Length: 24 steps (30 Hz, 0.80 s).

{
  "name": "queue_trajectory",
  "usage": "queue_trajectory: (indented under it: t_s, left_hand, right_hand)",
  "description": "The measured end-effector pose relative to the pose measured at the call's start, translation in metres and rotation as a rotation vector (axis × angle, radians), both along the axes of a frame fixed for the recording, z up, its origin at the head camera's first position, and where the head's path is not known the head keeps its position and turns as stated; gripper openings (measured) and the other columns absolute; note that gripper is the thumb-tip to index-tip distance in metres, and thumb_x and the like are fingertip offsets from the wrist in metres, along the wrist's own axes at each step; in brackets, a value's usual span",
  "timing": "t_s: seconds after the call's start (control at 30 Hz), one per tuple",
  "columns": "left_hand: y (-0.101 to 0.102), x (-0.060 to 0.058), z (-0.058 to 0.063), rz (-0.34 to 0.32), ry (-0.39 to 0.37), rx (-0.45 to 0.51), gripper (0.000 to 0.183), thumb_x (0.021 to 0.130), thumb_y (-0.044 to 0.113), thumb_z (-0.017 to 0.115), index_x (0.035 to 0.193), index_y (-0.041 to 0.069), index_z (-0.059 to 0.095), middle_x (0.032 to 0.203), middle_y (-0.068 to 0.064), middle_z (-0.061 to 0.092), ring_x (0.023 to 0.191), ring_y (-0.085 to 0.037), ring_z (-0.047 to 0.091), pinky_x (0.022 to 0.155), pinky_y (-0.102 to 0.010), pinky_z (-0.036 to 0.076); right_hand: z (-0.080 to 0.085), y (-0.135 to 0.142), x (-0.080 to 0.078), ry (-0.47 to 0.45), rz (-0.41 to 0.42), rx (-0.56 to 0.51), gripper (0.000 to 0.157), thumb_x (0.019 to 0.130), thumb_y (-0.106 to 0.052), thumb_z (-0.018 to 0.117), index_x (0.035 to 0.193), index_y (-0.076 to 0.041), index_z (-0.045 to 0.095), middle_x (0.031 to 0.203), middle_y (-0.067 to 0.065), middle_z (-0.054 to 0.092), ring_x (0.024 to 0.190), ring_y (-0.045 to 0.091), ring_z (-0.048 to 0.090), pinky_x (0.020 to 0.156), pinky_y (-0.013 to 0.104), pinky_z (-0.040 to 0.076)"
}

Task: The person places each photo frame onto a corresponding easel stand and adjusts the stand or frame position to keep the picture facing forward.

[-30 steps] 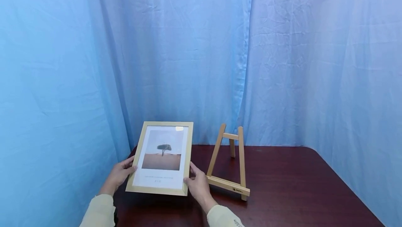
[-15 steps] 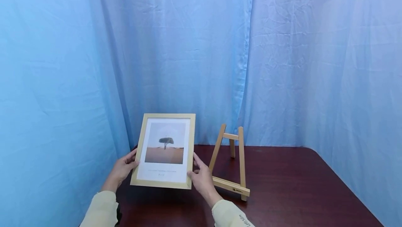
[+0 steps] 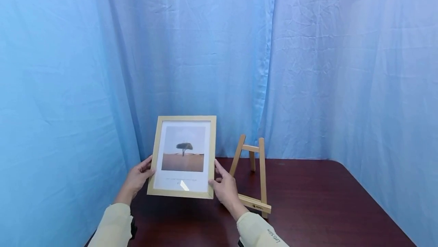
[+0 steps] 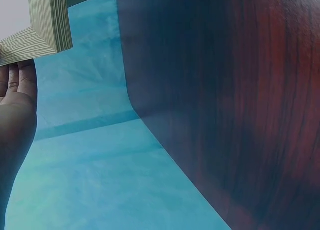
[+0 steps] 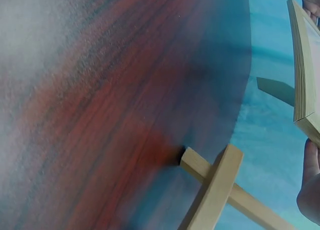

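A picture frame (image 3: pixel 184 193) with a pale wood border and a print of a lone tree is held up off the table, tilted back a little. My left hand (image 3: pixel 136 178) grips its left edge low down, thumb on the front. On the opposite edge, near the lower right corner, my right hand (image 3: pixel 226 188) pinches it the same way. A small wooden easel (image 3: pixel 262 174) stands just right of my right hand, its ledge partly covered by that hand. In the left wrist view a corner of the picture frame (image 4: pixel 47 25) shows above the fingers.
The dark red wooden table (image 3: pixel 308 197) has a rounded far right corner. Blue curtains (image 3: pixel 205 49) hang behind and at both sides. In the right wrist view, the easel's wooden bars (image 5: pixel 215 185) lie close below the picture frame.
Both hands have raised the picture frame and shifted it slightly right, towards the easel. It has turned more upright. The easel stays where it was.
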<state>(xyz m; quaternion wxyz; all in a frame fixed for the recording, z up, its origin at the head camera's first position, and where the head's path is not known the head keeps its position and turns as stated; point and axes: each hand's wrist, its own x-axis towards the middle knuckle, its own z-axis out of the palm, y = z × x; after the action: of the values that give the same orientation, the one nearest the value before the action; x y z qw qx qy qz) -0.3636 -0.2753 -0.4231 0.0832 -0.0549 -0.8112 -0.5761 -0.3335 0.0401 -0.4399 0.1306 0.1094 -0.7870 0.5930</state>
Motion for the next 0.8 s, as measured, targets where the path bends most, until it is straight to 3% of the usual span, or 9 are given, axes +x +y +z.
queue_trajectory:
  t_s: [0.2, 0.37, 0.5, 0.8]
  left_hand:
    - [0.004, -0.002, 0.005, 0.008, 0.024, 0.017, 0.059, 0.101, 0.005, 0.055, 0.154, 0.004, 0.031, 0.143, -0.030, 0.046, 0.128, -0.035, 0.046, 0.089, -0.016, 0.044]
    - [0.009, -0.004, 0.008, 0.015, 0.052, 0.042, 0.058, 0.100, 0.004, 0.058, 0.153, 0.004, 0.034, 0.141, -0.030, 0.048, 0.125, -0.033, 0.048, 0.084, -0.012, 0.044]
    - [0.013, -0.007, 0.010, 0.014, 0.064, 0.062, 0.058, 0.099, 0.003, 0.058, 0.153, 0.003, 0.034, 0.143, -0.030, 0.046, 0.127, -0.034, 0.047, 0.083, -0.010, 0.043]
    - [0.023, -0.010, 0.011, 0.020, 0.085, 0.093, 0.058, 0.098, 0.000, 0.058, 0.152, 0.002, 0.036, 0.141, -0.030, 0.048, 0.123, -0.032, 0.049, 0.082, -0.012, 0.044]
  right_hand:
    - [0.005, 0.003, 0.002, -0.032, 0.003, -0.028, 0.073, 0.092, 0.002, 0.067, 0.152, -0.031, 0.041, 0.137, 0.013, 0.055, 0.097, 0.022, 0.063, 0.069, 0.035, 0.057]
    - [0.008, 0.006, 0.004, -0.005, -0.008, -0.020, 0.072, 0.092, 0.002, 0.066, 0.152, -0.029, 0.042, 0.136, 0.014, 0.057, 0.099, 0.024, 0.064, 0.069, 0.037, 0.058]
    - [0.010, 0.009, 0.004, 0.029, -0.020, -0.014, 0.071, 0.092, 0.003, 0.066, 0.152, -0.027, 0.043, 0.134, 0.015, 0.058, 0.099, 0.025, 0.065, 0.077, 0.035, 0.058]
    - [0.010, 0.018, 0.005, 0.069, -0.036, -0.008, 0.071, 0.091, 0.004, 0.067, 0.151, -0.026, 0.044, 0.135, 0.015, 0.059, 0.095, 0.022, 0.066, 0.069, 0.027, 0.055]
